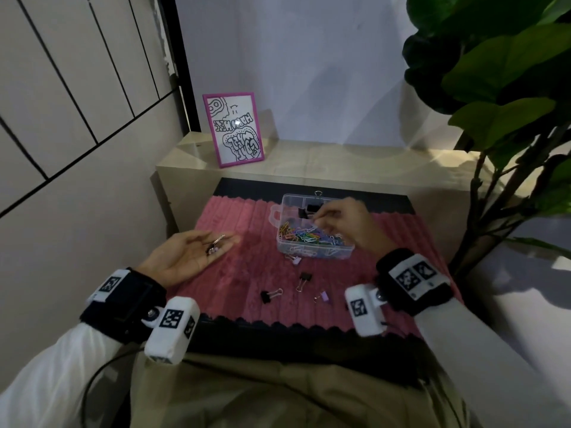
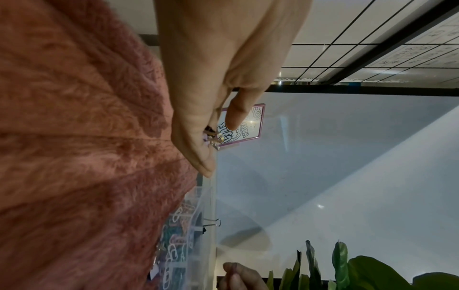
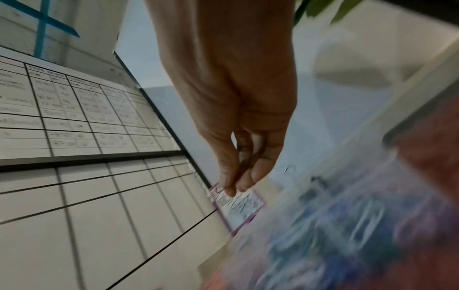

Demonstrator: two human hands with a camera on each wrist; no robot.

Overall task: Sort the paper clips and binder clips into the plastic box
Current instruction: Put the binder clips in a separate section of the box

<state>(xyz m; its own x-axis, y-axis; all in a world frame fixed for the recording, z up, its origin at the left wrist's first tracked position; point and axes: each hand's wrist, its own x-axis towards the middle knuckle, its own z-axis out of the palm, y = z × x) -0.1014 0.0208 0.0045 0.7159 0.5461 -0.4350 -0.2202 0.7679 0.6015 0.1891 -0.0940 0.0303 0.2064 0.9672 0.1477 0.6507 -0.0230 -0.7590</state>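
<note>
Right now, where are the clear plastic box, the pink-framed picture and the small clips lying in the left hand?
Clear plastic box (image 1: 279, 244): head view, near-left corner wall.
Pink-framed picture (image 1: 213, 131): head view, left frame edge.
Small clips (image 1: 213, 244): head view, cluster on the left hand's palm.

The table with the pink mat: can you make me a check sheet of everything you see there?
Surface: fluffy pink mat over a dark table.
Job's things: clear plastic box with coloured paper clips in its near part, black binder clips in a far compartment.
Clutter: loose binder clips on the mat in front of the box.
Grip: left hand lies palm up, small clips resting in it; right hand over the box, fingertips pinched; what they pinch cannot be told.
Cables: black cable by the left sleeve.
Surroundings: framed drawing, leafy plant.
</note>
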